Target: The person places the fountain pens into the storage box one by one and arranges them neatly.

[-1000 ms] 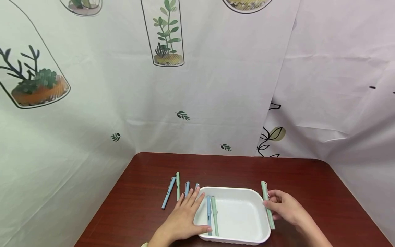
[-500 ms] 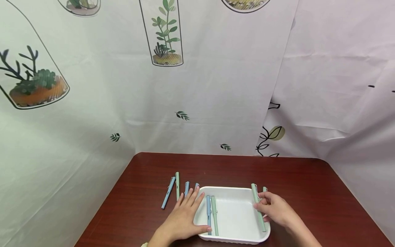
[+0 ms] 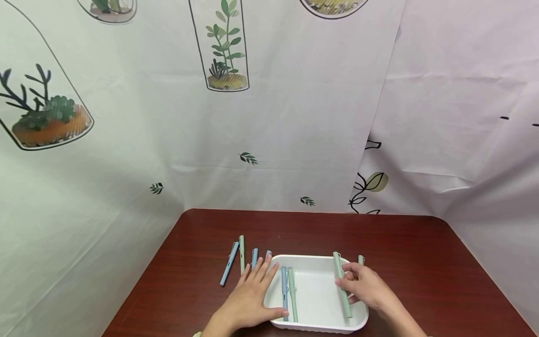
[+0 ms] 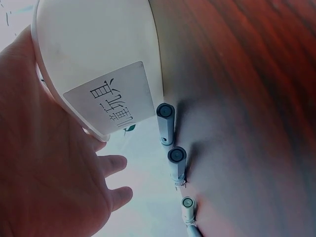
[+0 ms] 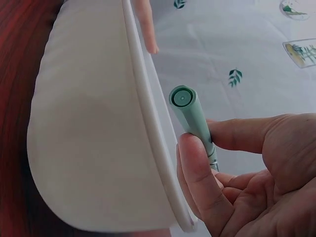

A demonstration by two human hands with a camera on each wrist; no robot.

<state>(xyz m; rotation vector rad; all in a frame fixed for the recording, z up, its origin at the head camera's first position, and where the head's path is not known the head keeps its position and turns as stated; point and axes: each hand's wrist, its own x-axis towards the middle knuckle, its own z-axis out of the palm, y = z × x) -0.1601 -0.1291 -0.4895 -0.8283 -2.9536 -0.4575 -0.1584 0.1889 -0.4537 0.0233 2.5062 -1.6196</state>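
Observation:
My right hand (image 3: 366, 286) pinches a light green pen (image 3: 341, 283) between thumb and fingers, over the right part of a white tray (image 3: 313, 299). Close up in the right wrist view, the end of this green pen (image 5: 192, 116) sticks out past the fingertips, beside the tray's rim. A blue pen (image 3: 285, 291) and another green pen (image 3: 293, 297) lie side by side at the tray's left. My left hand (image 3: 252, 299) rests on the tray's left rim, fingers spread, thumb reaching over the blue pen's near end.
Left of the tray lie a blue pen (image 3: 229, 263), a green pen (image 3: 242, 252) and two more blue pens, partly behind my left hand. Another green pen (image 3: 361, 259) shows beyond my right hand, mostly hidden. The brown table (image 3: 404, 238) ends at a printed cloth (image 3: 286, 131).
My right hand has carried the green pen leftward from outside the tray's right rim to over its inside, uncovering another green pen's end behind. My left hand has stayed in place.

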